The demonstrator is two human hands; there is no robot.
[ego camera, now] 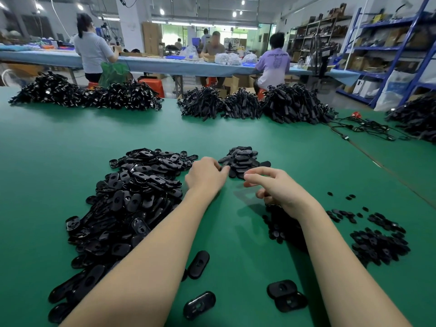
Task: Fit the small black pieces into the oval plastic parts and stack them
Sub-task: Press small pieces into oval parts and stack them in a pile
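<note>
Both hands working at the finished stack (pixel 243 161)

Left hand (pixel 206 175) is reaching its curled fingers to the stack's edge on the green desk (pixel 259 135); right hand (pixel 276 187) is hovering beside, fingers loosely curled, grip unclear.

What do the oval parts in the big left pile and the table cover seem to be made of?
Oval parts: likely moulded hard plastic, glossy black, since light glints off their rims and recesses. Table cover: seemingly a green rubbery or vinyl mat, matte and smooth, with only soft, diffuse reflections.
</note>
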